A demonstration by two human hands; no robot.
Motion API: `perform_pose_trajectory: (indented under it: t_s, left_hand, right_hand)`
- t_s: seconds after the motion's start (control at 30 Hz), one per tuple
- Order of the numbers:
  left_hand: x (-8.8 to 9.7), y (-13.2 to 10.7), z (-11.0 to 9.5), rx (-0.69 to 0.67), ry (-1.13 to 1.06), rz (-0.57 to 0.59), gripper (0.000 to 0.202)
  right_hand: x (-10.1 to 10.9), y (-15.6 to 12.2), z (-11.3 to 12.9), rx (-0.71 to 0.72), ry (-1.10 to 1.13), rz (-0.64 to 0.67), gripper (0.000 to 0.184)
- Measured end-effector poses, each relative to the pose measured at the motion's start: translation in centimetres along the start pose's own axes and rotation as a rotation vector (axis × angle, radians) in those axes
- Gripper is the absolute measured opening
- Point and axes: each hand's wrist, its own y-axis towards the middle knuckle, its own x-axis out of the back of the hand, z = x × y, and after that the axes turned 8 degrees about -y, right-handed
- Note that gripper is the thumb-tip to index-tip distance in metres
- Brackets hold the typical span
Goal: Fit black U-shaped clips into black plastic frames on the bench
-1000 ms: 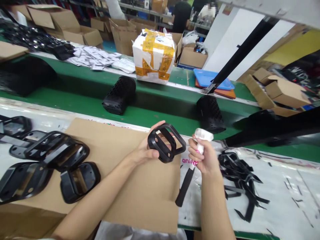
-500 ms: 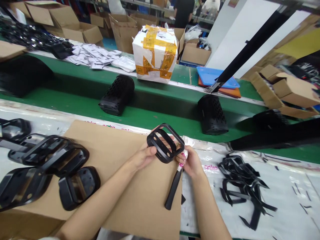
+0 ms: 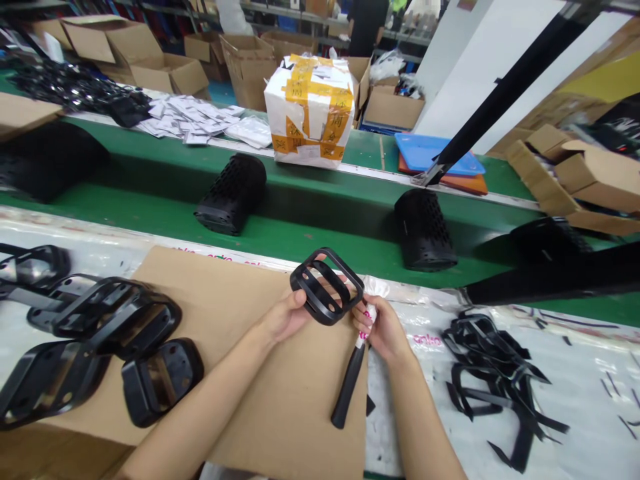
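Observation:
My left hand (image 3: 290, 315) grips a black plastic frame (image 3: 313, 293) with rounded corners and a crossbar, thumb on its near rim. The frame is held tilted above a sheet of cardboard (image 3: 280, 407). Closed round the white-wrapped shank of a black-handled tool (image 3: 349, 383) is my right hand (image 3: 379, 330); its fingers are close to the frame's right corner, and I cannot tell whether they touch it. The tool's handle points down toward me, and its head is hidden. Several similar black frames (image 3: 163, 380) lie to the left.
Thin black strips (image 3: 493, 373) lie heaped on the plastic-covered table at right. Beyond, black perforated housings (image 3: 233, 193) stand on the green conveyor (image 3: 320, 253). A taped white box (image 3: 307, 113), white slips (image 3: 185, 117) and a blue tray (image 3: 440, 155) line the far side. Black posts cross the right.
The frame has shifted slightly left, a little away from my right hand and the tool. Both hands keep their grips. The whole view has moved slightly.

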Motion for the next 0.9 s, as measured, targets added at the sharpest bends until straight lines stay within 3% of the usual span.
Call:
perform_pose_trajectory:
  t_s: [0.57,0.73,0.9]
  left_hand:
    - [0.29,-0.04,0.36,0.037,0.064,0.004,0.106]
    - [0.62,0.03,0.76,0.039,0.082,0.061,0.113]
    - [0.72,-0.18,0.83,0.013,0.171,0.092,0.107]
  right_hand:
    - [-0.09,0.06,-0.19,0.013,-0.005,-0.032,0.023]
    - [0.28,0.1,-0.2,0.003,-0.024,-0.05,0.021]
    - [0.36,0.1,-0.12,0.016,-0.068,-0.069,0.027]
